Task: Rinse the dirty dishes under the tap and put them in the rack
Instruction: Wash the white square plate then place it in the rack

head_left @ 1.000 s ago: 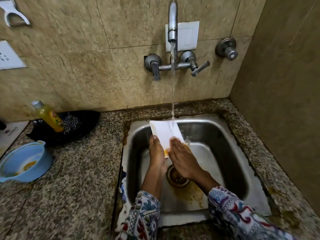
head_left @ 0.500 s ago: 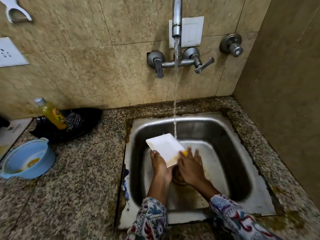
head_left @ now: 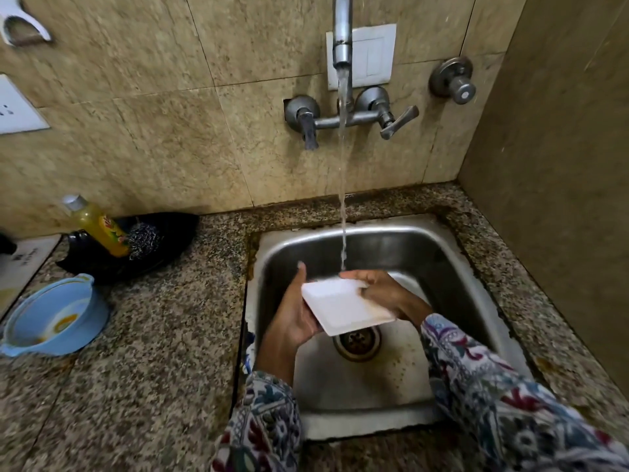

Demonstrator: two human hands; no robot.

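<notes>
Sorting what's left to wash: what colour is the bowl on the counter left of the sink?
Light blue bowl, with yellowish residue inside; the head view shows it.

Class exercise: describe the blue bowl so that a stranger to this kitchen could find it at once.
Start at the steel sink and move left across the speckled counter to the picture's edge. The blue bowl sits there, in front of a black dish. It alone is light blue, with orange residue inside.

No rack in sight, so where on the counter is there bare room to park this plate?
Free: the granite between the blue bowl and the sink, and the strip right of the sink by the wall. Crowded: the back-left corner, where the black tray holds a bottle and a scrubber.
</notes>
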